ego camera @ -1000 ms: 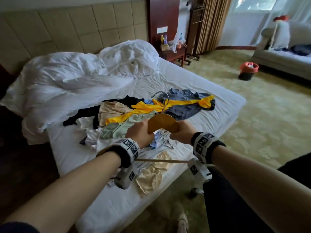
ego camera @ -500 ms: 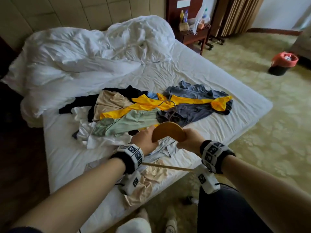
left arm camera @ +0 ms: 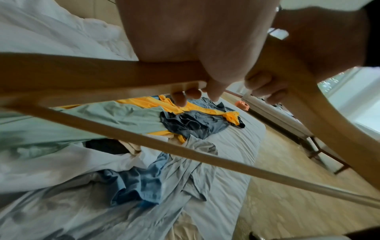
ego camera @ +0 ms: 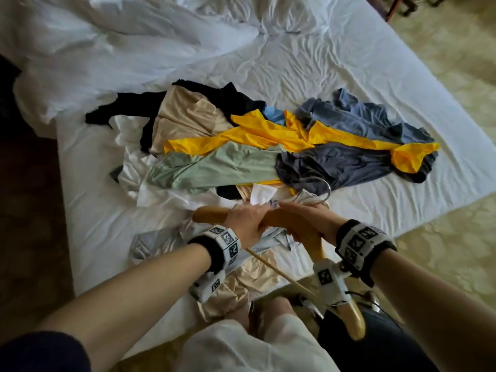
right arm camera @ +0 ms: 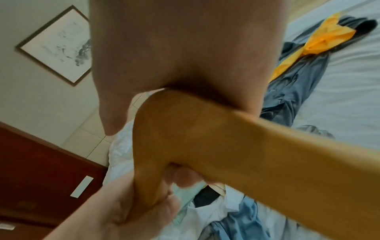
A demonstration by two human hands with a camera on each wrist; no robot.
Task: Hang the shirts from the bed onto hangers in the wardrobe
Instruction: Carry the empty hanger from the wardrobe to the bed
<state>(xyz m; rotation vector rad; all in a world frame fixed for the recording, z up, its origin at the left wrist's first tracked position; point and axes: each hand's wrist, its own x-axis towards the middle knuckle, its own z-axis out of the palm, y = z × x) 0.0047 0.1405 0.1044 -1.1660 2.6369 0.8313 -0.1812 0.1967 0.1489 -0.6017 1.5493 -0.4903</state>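
A wooden hanger [ego camera: 281, 222] with a metal hook [ego camera: 320, 190] is held low over the near edge of the bed [ego camera: 349, 84]. My left hand [ego camera: 245, 220] grips its left arm; my right hand [ego camera: 311, 218] grips its right arm near the middle. The left wrist view shows the fingers of my left hand [left arm camera: 185, 95] curled round the hanger [left arm camera: 102, 76] and its lower bar. In the right wrist view my right hand [right arm camera: 185, 177] wraps the hanger [right arm camera: 246, 146]. A pile of shirts lies beyond: yellow [ego camera: 268, 132], pale green [ego camera: 220, 165], dark grey-blue [ego camera: 349, 162], beige [ego camera: 185, 119]. A light blue shirt [left arm camera: 185, 170] lies under the hanger.
A crumpled white duvet [ego camera: 107, 49] covers the far left of the bed. Patterned carpet [ego camera: 456, 237] lies to the right. A beige garment [ego camera: 241, 285] hangs over the near bed edge by my knees. A framed picture [right arm camera: 57, 45] hangs on the wall.
The head view has tipped down and closer to the bed. The hanger has come down from upright to lying almost flat over the near clothes, with both hands still on it.
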